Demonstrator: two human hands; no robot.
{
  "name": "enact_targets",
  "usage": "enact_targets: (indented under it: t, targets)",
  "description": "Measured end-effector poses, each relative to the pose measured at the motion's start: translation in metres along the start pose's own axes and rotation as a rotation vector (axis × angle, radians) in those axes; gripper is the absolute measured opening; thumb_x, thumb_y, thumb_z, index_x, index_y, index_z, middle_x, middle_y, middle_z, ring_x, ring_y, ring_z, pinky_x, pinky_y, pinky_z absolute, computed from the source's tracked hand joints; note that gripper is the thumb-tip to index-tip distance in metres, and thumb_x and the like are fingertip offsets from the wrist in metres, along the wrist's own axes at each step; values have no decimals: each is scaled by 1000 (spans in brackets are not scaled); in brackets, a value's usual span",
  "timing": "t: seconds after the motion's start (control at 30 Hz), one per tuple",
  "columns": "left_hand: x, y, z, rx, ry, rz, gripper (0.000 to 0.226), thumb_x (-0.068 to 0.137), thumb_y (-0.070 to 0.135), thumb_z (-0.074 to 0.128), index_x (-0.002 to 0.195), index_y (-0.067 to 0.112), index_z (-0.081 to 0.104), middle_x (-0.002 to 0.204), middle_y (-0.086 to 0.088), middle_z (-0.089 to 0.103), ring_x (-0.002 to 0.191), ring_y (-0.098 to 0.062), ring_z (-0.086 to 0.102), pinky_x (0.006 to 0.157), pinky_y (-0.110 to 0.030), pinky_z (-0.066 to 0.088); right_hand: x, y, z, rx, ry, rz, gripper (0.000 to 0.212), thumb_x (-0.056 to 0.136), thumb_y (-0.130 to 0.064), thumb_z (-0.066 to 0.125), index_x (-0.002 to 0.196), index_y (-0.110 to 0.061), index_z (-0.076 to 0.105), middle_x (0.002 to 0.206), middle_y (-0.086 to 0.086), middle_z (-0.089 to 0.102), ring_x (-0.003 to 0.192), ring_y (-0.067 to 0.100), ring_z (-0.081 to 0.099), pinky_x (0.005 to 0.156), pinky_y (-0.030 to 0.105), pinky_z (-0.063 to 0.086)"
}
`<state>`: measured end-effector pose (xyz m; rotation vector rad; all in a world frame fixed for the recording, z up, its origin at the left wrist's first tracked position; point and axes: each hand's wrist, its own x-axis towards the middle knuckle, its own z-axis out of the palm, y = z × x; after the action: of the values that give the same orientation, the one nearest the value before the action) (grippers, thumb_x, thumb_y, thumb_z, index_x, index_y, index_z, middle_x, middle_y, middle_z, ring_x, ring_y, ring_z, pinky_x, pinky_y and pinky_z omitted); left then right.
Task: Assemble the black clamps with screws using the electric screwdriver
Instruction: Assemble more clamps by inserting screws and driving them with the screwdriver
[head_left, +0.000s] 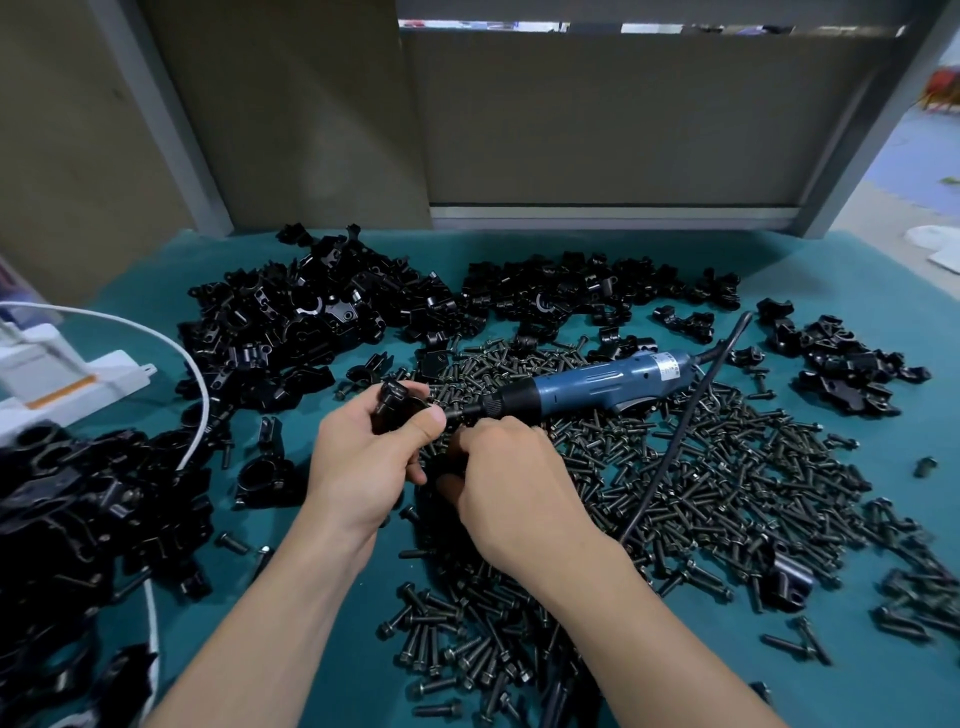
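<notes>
Teal surface: one mat (311, 649) covers the whole bench, I see no bare tabletop.
Room: grey panel (597, 119) stands behind the bench; blue floor (914, 156) shows far right.
Left hand (358, 462): grips one black clamp (395, 402), thumb across its front, held above the near-left edge of the screws.
Right hand (514, 488): knuckles up, fingers curled down into the screws just beside the left hand; I cannot tell what it holds, fingertips hidden.
Electric screwdriver (587, 387): one, blue body, lying on the screws, black nose pointing at the held clamp, just beside the left thumb.
Black cord (691, 405): one, runs from the screwdriver's tail across the screws.
Screws (701, 467): one wide spread, centre to right, far too many for me to count.
Clamp heaps: four; back left (291, 317), back middle (561, 291), right (841, 364), near left (67, 509).
Loose clamps: one ring-shaped (265, 478) left of the hands, one (789, 577) among the right-hand screws.
White box (62, 374): one, left edge.
White cable (197, 374): one, curving over the near-left heap.
</notes>
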<state>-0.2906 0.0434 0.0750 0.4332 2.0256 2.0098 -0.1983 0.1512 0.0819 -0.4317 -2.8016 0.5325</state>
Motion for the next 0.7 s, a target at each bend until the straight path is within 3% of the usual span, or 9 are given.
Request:
enact_targets:
  t: [0.07,0.2,0.27,0.33,0.4,0.47,0.53,0.7]
  targets:
    - [-1,1,-1,12,2,3,14,89,6,79,99,17,76,62,9,64,47,-9,54,48,-18,48,3,1,0,122,-18,60,10,88,-15,73,93,-19,65,94,0,63,84,21,58,77,34,50]
    - [-1,4,-1,18,7,10,15,89,7,80,98,18,77,78,-3,71,48,-13,55,48,-22,49,1,6,2,264,-2,91,30,89,-14,73,84,-33,51,84,-12,61,76,12,61,65,25,46]
    - [-1,3,-2,17,-1,9,15,89,7,80,98,18,77,85,-9,73,49,-13,56,49,-23,50,1,13,-3,406,61,154,28,94,-17,70,83,-35,51,76,-10,65,68,4,64,52,18,48]
    - [-2,3,-1,5,-43,4,15,88,6,80,97,18,77,92,-15,76,53,-12,58,50,-23,51,3,22,-12,539,185,197,24,95,-20,69,85,-36,54,79,-15,68,62,0,62,52,16,50]
    - [-5,4,2,-15,-114,11,19,88,1,79,93,20,79,90,-11,77,59,-9,63,52,-23,53,5,28,-21,698,259,223,20,91,-19,70,86,-32,56,70,-6,68,55,10,58,55,26,51]
    - [-9,6,6,-19,-187,18,26,87,-2,78,90,24,79,87,-4,77,66,-10,68,55,-24,55,5,27,-26,902,237,229,16,82,-17,69,83,-29,59,63,2,67,58,26,59,64,46,54]
    - [-12,7,8,-19,-243,20,31,87,-3,78,91,27,80,90,-3,79,74,-13,72,58,-25,57,6,26,-25,1010,197,222,12,76,-17,69,79,-25,61,59,3,65,54,22,58,62,48,53]
    - [-14,8,9,-20,-253,21,33,84,-5,80,92,27,81,84,3,77,70,-11,73,58,-25,58,6,31,-20,864,162,247,19,79,-11,75,80,-21,59,60,5,66,54,19,60,55,47,50]
